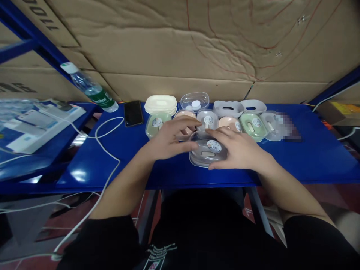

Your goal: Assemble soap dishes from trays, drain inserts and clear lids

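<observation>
In front of me is a grey soap box (208, 154) with a clear lid and a round white label. My right hand (237, 148) grips its right side, thumb at the near edge and fingers over the far edge. My left hand (171, 139) is held out flat with fingers apart; its thumb tip is at the box's left edge, and whether it touches is unclear. Behind are a green soap box (157, 123), a pink one (185, 131) partly covered by my left fingers, a grey one (208, 119), another pink one (231, 123) and another green one (254, 125).
Along the cardboard wall stand cream trays (161, 104), a clear lid (194, 100) and grey trays (229, 108). A phone (133, 113), a leaning water bottle (92, 90) and a white cable (112, 153) are at left. A pixelated patch covers something at right.
</observation>
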The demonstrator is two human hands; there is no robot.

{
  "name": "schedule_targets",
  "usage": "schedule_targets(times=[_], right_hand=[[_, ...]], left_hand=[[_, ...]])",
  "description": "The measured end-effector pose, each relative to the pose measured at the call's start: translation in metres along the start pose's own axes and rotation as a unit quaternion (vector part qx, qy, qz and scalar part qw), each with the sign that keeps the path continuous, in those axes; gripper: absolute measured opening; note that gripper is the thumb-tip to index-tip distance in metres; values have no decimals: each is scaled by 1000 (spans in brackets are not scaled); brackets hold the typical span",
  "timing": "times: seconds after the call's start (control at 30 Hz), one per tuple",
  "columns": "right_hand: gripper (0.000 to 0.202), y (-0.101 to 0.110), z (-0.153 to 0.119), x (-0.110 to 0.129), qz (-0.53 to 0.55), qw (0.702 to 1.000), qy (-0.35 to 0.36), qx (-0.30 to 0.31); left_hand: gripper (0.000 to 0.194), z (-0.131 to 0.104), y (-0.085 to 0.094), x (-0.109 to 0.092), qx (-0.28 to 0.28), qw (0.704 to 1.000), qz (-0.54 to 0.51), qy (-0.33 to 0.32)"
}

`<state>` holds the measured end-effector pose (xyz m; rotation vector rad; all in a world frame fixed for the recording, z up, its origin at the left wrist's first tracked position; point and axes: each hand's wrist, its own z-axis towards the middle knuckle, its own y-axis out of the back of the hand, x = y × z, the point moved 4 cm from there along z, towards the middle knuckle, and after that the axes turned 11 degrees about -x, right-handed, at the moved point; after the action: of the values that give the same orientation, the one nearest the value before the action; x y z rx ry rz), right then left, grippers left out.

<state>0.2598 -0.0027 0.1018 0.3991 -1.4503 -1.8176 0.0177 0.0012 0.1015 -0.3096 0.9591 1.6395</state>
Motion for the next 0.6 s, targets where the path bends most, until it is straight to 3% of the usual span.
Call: schedule_targets(times=[0.1, 0.2, 0.6], right_hand=[[110, -7, 2, 1, -7, 1000, 8, 17], [105, -13, 1, -2, -13, 1000, 11, 26], [101, -33, 3, -2, -34, 998, 20, 49]], left_hand=[[94, -7, -12, -4, 139, 988, 67, 9], [108, -12, -21, -4, 209, 969, 130, 34], [120, -23, -38, 19, 280, 936, 201, 77]])
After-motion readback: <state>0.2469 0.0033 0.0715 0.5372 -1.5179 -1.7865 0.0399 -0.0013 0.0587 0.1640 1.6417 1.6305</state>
